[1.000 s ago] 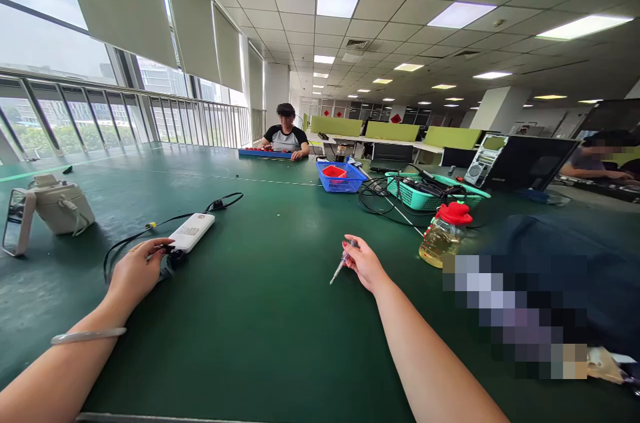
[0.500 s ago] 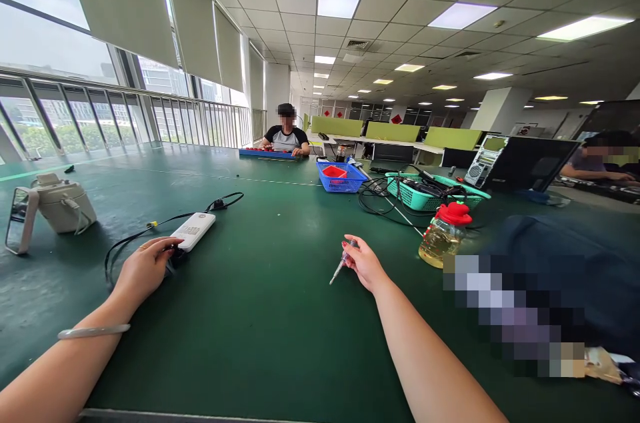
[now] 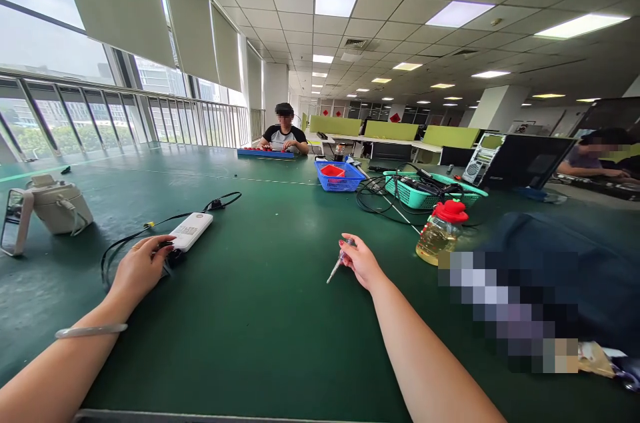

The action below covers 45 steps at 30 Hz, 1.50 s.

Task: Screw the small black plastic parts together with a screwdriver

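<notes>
My right hand point(image 3: 361, 262) is closed around a small screwdriver point(image 3: 336, 270) above the middle of the green table point(image 3: 280, 336). Its thin metal shaft points down toward me, and the fingers hide part of the handle. On the left, my left hand point(image 3: 137, 266) is closed at the near end of a white rectangular block point(image 3: 193, 231) with printed text. Its fingertips grip a black plug-like piece point(image 3: 175, 256), mostly covered by the hand. A black cable point(image 3: 165, 220) loops behind that hand and past the block.
A beige device point(image 3: 60, 206) stands at far left. To the right are a red-lidded jar point(image 3: 437, 240) of yellowish liquid, a teal basket point(image 3: 415, 193) of cables, a blue basket point(image 3: 345, 183) and a dark cloth item point(image 3: 560, 270). Another person point(image 3: 283, 133) sits across the table.
My hands keep almost the same position and grip. The whole view has shifted slightly left. Across the table, the other person's hand has moved inward.
</notes>
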Motion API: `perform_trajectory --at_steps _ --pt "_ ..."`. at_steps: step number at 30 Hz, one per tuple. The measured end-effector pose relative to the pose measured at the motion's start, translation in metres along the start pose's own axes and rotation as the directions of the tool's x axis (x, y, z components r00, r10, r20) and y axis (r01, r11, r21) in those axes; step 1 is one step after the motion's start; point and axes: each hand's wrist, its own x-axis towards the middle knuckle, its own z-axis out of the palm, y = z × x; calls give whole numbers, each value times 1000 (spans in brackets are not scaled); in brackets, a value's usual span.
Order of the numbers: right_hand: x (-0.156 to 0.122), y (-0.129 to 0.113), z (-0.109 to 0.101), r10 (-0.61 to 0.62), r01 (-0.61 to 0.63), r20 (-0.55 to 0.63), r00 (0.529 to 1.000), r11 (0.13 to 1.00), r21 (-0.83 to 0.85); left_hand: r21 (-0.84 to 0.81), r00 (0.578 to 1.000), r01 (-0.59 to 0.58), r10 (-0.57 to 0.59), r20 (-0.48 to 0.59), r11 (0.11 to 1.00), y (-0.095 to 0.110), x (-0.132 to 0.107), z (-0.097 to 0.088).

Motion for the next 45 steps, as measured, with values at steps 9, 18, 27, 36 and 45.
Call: perform_trajectory --at_steps 9,18,27,36,45 --pt "1 1 -1 -5 6 13 1000 1000 -4 -83 1000 17 -17 -5 996 0 -1 1" --pt "2 2 -1 -5 5 15 1000 1000 -9 -36 1000 -11 11 -6 999 4 -3 -2" --pt "1 3 -1 -5 5 16 1000 1000 -23 171 996 62 -72 56 983 10 -6 -9" --pt "2 3 -2 -8 8 20 1000 1000 -29 521 993 -116 100 59 846 17 -9 -6" --pt "3 5 -1 -15 16 27 1000 1000 -21 574 986 -165 138 91 802 14 -9 -3"
